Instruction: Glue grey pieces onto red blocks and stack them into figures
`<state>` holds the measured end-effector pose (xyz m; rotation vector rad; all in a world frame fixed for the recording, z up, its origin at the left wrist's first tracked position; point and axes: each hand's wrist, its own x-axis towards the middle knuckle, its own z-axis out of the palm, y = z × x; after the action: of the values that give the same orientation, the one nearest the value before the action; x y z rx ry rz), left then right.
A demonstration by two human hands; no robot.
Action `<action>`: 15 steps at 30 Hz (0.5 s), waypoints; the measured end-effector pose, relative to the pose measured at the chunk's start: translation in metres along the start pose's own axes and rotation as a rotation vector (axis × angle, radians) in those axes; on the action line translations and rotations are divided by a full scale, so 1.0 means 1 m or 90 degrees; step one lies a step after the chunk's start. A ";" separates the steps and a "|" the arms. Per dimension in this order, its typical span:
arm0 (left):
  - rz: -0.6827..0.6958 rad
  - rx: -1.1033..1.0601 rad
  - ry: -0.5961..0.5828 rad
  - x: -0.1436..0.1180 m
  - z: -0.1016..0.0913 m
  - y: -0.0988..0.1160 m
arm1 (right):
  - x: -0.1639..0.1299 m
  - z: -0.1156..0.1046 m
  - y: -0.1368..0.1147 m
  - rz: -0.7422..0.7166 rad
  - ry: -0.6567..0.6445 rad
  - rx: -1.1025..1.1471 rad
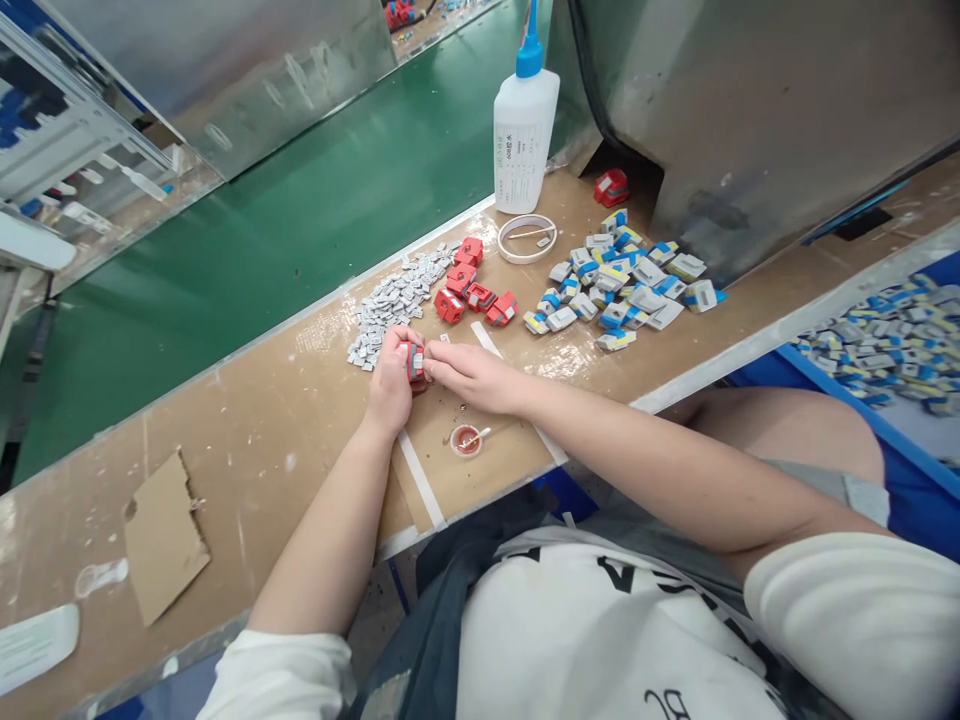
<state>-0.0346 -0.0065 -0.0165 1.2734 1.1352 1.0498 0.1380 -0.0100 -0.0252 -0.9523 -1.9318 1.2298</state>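
Gripping a red, grey-banded, seemingly blocky piece [415, 362] are the left hand [389, 388] and right hand [476, 377].

This is a factory workshop, at a small-parts assembly station on a production line. A long green belt [300, 240], apparently a conveyor, runs past the paper-covered tabletop [262, 440], with a worn sheet-metal panel [757, 90] standing alongside. Identical pieces lie in batches: red plastic parts [449, 306], flat gray tabs [394, 302] and gray, blue and yellow parts [646, 298]. A deep blue bin [919, 505] holds many more of the last kind. A labeled squeeze bottle [523, 145] and strips of white tape [421, 480] add to the industrial look.
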 end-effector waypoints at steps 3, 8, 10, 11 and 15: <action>0.002 0.019 -0.007 -0.001 0.000 -0.001 | -0.001 0.000 0.001 -0.010 -0.013 0.015; -0.010 -0.033 -0.011 -0.002 0.002 0.000 | -0.003 -0.001 0.006 -0.035 -0.026 0.051; -0.010 -0.075 -0.016 -0.003 0.004 0.000 | -0.003 0.000 0.007 -0.037 -0.027 0.060; -0.009 -0.095 -0.019 -0.003 0.005 0.000 | -0.004 0.000 0.007 -0.037 -0.027 0.063; -0.023 -0.162 -0.007 -0.005 0.009 0.000 | -0.006 0.001 0.006 -0.033 -0.020 0.073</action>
<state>-0.0265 -0.0131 -0.0162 1.0533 0.9784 1.1208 0.1419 -0.0135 -0.0318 -0.8242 -1.8761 1.3175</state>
